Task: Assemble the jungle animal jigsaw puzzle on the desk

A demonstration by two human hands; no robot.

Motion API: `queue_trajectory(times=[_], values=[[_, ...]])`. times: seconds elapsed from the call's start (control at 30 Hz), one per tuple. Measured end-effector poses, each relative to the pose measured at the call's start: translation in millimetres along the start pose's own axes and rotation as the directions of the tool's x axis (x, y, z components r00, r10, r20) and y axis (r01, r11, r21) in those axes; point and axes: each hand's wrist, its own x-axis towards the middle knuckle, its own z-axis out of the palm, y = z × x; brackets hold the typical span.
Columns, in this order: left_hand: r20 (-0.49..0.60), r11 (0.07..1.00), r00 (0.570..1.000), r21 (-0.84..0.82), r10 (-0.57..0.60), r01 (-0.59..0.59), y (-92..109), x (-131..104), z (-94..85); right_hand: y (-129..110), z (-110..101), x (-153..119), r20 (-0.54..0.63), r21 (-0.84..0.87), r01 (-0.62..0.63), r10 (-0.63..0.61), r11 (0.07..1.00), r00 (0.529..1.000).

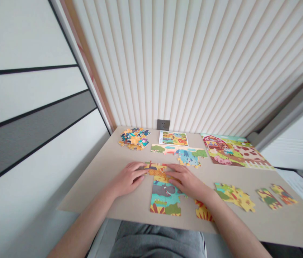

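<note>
A leopard strip of jigsaw puzzle (155, 172) lies between my two hands, at the top of a joined hippo section (164, 191). My left hand (130, 179) grips the strip's left end, its fingertips on the edge and its thumb lower down. On the other side, my right hand (185, 180) has its fingers on the strip's right end and hides part of it. Beneath my right forearm, an orange and yellow puzzle piece (203, 211) is partly covered. Beyond the hands lies a joined elephant section (189, 157).
A heap of loose puzzle pieces (134, 139) sits at the table's (100, 172) back left. Behind the elephant section is a picture card (173, 138). A farm puzzle (232, 150) lies back right. Giraffe pieces (236, 197) and tree pieces (269, 198) lie to the right.
</note>
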Motion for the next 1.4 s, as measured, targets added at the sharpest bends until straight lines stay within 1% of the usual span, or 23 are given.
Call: queue_trajectory(times=[0.07, 0.13, 0.2, 0.27, 0.33, 0.5, 0.6, 0.7, 0.8, 1.1, 1.4], values=[[-0.009, 1.0, 1.0, -0.007, -0.016, 0.016, -0.8, -0.4, 1.4, 18.5, -6.0, -5.1, -0.081, -0.036, -0.085, 0.082, 0.996, 0.993], [-0.021, 0.999, 0.999, -0.011, -0.033, 0.033, -1.5, -0.8, 2.2, 43.2, -13.1, -12.5, -0.173, -0.083, -0.188, 0.172, 0.979, 0.97], [-0.038, 0.999, 0.999, -0.015, -0.031, 0.031, -1.6, -1.2, 2.3, 67.9, -19.5, -20.8, -0.22, -0.105, -0.254, 0.226, 0.962, 0.949], [-0.048, 1.0, 0.999, -0.022, -0.013, 0.012, -0.5, -1.6, 1.8, 85.9, -24.2, -28.3, -0.222, -0.106, -0.292, 0.263, 0.951, 0.939], [-0.056, 0.999, 0.998, -0.032, 0.009, -0.011, 2.6, -1.8, 1.6, 94.3, -27.0, -33.5, -0.197, -0.108, -0.311, 0.286, 0.944, 0.938], [0.002, 0.998, 0.998, -0.033, 0.056, -0.056, 19.8, 0.0, 2.5, 88.5, -29.3, -36.1, -0.123, -0.122, -0.3, 0.286, 0.946, 0.95], [0.043, 0.994, 0.994, -0.039, 0.099, -0.098, 31.0, 2.4, 2.4, 86.1, -28.8, -35.5, -0.12, -0.116, -0.29, 0.276, 0.95, 0.954], [0.079, 0.988, 0.985, -0.041, 0.153, -0.15, 37.5, 4.1, 1.4, 87.8, -28.4, -35.8, -0.129, -0.106, -0.284, 0.27, 0.953, 0.954], [0.107, 0.984, 0.978, -0.022, 0.177, -0.176, 39.4, 4.5, 0.5, 89.2, -29.2, -36.3, -0.134, -0.086, -0.294, 0.281, 0.952, 0.95], [0.165, 0.983, 0.97, 0.0, 0.181, -0.183, 38.8, 5.2, 1.3, 89.8, -29.5, -36.0, -0.12, -0.094, -0.33, 0.318, 0.939, 0.941], [0.146, 0.979, 0.968, -0.026, 0.205, -0.203, 38.8, 6.3, 2.7, 91.8, -27.9, -35.2, -0.119, -0.109, -0.333, 0.32, 0.937, 0.94]])
